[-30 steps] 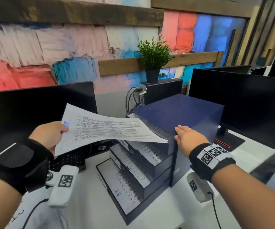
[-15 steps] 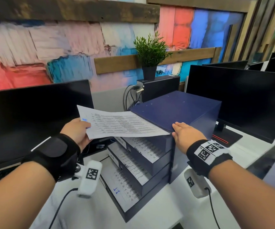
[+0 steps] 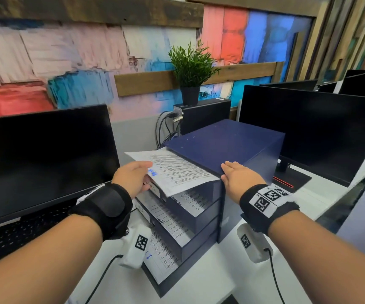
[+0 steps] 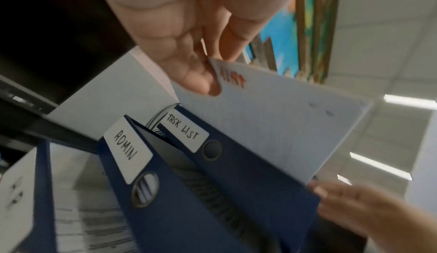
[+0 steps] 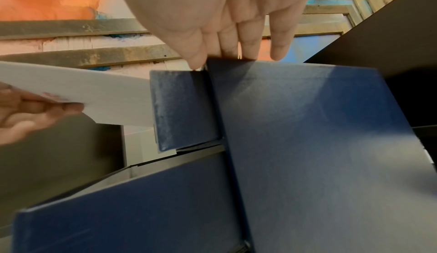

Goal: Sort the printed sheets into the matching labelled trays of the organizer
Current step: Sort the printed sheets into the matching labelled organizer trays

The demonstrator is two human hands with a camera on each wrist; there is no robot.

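Note:
A dark blue organizer stands on the white desk with several trays pulled out in steps. My left hand pinches the near corner of a printed sheet that lies partly inside the top tray. In the left wrist view that tray bears the label TASK LIST, and the tray below reads ADMIN. The sheet shows handwriting near my thumb. My right hand rests flat with straight fingers on the organizer's front right top corner. The lower trays hold printed sheets.
A black monitor and keyboard stand to the left. Another monitor and its stand are close on the right. Behind the organizer sit a black computer case, cables and a potted plant.
My left hand has carried the sheet forward, down and to the right, sliding it flat into the top tray. My right hand has stayed on the organizer's corner.

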